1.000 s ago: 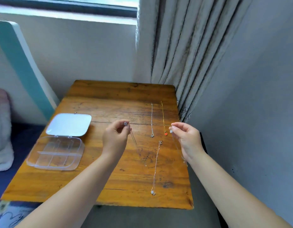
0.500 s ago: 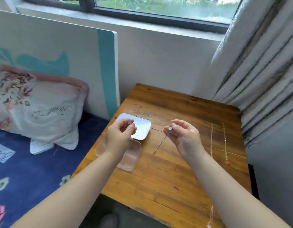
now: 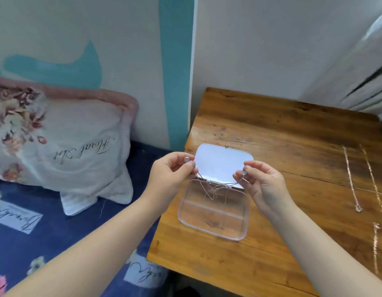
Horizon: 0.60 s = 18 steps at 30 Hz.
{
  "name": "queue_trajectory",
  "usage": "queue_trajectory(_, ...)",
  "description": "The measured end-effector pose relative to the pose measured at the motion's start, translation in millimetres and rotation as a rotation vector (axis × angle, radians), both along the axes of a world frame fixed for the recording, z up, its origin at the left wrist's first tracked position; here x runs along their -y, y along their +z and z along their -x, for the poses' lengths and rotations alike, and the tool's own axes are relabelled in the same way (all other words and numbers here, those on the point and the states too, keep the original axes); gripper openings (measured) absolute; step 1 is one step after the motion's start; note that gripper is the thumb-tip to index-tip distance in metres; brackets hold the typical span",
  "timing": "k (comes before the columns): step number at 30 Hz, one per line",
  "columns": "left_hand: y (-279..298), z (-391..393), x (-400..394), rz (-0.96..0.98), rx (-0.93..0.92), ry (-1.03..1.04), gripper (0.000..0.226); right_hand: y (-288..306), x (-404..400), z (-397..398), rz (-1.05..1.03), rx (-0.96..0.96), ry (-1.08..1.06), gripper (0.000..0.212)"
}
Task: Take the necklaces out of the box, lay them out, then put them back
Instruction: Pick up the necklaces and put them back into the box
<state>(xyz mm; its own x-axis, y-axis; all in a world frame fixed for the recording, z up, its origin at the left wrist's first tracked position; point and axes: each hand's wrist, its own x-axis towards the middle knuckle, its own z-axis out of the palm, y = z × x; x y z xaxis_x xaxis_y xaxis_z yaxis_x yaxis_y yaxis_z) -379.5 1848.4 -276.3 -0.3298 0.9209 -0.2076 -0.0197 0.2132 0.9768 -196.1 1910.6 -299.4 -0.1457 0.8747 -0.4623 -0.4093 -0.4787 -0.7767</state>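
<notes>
Pinching one necklace (image 3: 215, 187) — left hand (image 3: 170, 174), right hand (image 3: 260, 181) — above box (image 3: 213, 213).

Thin chain necklace (image 3: 215, 187) slack above open clear box (image 3: 213, 215); three necklaces (image 3: 351, 179), perhaps pendant-tipped, straight at table's right.

Thin necklace (image 3: 215, 187) slack between left hand (image 3: 173, 174) and right hand (image 3: 263, 185), each in a pinching grip, above open clear box (image 3: 213, 213).
</notes>
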Motion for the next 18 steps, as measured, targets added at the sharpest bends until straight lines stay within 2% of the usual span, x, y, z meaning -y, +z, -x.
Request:
queue_trajectory(3, -16, 3, -10, 0.055, -0.041, -0.059, 0.03, -21, -4, 17, 0.031, 0.059, 0.005, 0.025)
queue_trajectory(6, -41, 4, -18, 0.121, -0.165, -0.092, 0.03, -40, -5, 27, 0.031, 0.183, 0.05, 0.023)
queue_trajectory(10, -75, 9, -25, 0.217, -0.278, -0.103, 0.014, -65, -5, 36, 0.001, 0.37, 0.092, 0.027)
queue_trajectory(14, -100, 10, -31, 0.22, -0.593, -0.228, 0.02, -89, 0, 42, -0.099, 0.666, 0.178, 0.028)
queue_trajectory(18, -113, 7, -36, 0.238, -0.882, -0.456, 0.027, -102, 12, 44, -0.274, 0.989, 0.24, 0.015)
